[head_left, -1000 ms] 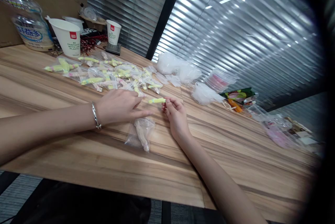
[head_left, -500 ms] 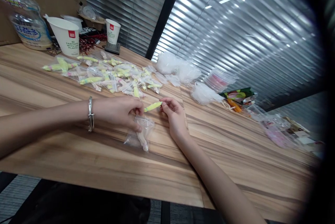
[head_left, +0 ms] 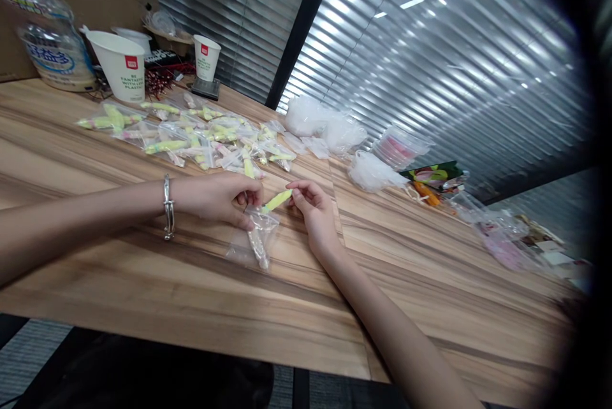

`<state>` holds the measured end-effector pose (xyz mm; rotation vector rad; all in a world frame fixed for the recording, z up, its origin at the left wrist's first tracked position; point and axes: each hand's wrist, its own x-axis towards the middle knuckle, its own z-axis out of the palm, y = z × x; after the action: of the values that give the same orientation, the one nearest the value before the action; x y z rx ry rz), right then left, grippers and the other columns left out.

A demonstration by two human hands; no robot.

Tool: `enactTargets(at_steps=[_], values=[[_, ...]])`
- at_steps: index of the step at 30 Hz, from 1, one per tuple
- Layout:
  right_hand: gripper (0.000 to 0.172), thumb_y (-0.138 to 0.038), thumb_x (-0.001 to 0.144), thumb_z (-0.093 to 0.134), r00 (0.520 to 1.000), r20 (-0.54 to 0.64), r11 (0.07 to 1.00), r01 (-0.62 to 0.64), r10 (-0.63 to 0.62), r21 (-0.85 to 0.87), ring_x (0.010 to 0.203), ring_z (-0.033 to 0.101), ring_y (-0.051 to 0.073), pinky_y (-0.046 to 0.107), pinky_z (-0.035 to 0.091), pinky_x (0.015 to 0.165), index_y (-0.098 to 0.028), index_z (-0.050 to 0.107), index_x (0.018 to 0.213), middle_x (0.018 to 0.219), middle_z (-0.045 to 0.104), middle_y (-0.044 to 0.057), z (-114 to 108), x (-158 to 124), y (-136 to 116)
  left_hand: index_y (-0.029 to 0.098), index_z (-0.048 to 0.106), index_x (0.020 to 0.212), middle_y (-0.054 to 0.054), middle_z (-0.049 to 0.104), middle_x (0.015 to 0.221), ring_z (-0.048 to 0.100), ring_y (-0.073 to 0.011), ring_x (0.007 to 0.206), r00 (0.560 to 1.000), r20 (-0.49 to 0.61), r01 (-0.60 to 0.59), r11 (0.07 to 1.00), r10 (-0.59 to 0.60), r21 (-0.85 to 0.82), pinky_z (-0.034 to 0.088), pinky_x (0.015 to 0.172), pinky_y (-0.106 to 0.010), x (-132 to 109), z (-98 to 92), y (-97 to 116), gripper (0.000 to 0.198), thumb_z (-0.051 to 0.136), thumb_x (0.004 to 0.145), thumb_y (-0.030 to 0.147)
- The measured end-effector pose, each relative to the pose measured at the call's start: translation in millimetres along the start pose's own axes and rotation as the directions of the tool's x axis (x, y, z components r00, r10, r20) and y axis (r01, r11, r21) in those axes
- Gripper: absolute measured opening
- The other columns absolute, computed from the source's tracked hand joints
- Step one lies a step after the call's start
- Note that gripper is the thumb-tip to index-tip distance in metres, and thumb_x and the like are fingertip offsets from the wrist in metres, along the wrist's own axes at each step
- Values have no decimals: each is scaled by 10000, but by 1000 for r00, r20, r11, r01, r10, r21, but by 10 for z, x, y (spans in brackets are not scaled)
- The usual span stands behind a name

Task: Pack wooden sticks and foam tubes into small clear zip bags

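My left hand point(head_left: 224, 200), with a silver bangle at the wrist, pinches the top of a small clear zip bag point(head_left: 241, 250). Inside the bag lies a slim pale pinkish piece point(head_left: 259, 247). Between thumb and fingers my right hand point(head_left: 313, 208) grips one end of a slim yellow piece point(head_left: 278, 199). The yellow piece's other end is at the bag's mouth, close to my left fingertips; whether it has entered the bag I cannot tell. Just beyond my left hand lies a pile of filled bags point(head_left: 191, 135) with yellow and pale pieces in them.
Paper cups point(head_left: 119, 68), a large plastic bottle point(head_left: 55, 33) and a small black scale point(head_left: 205, 88) stand at the back left. White plastic bundles point(head_left: 325, 123), a clear tub with pink contents point(head_left: 399, 146) and several packets point(head_left: 511, 243) line the wooden table's point(head_left: 430, 281) far right edge.
The yellow piece has tilted, its left end dropping to the bag's mouth. The bag has shifted slightly up and left. Both hands keep their grips.
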<state>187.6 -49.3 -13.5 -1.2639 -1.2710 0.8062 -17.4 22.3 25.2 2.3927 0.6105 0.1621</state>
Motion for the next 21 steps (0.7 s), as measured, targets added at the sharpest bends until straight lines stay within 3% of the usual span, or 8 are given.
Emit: enactTargets(at_steps=[12, 21], values=[[206, -389, 770, 604, 996, 31, 990, -91, 89, 107, 552, 425, 110, 237, 355, 533, -183, 605, 778, 621, 498, -20, 2, 10, 8, 167, 582, 836, -3, 586, 740, 524, -140, 684, 998, 51, 37, 992, -31, -122, 372, 588, -212, 22, -21, -6, 216, 546, 799, 376], [224, -389, 843, 554, 988, 152, 1000, 21, -17, -24, 603, 448, 108, 229, 365, 565, -176, 562, 778, 680, 518, -7, 1, -9, 13, 158, 586, 794, 6, 573, 711, 508, -130, 666, 1000, 15, 7, 994, -6, -111, 359, 591, -209, 19, -8, 48, 200, 548, 796, 355]])
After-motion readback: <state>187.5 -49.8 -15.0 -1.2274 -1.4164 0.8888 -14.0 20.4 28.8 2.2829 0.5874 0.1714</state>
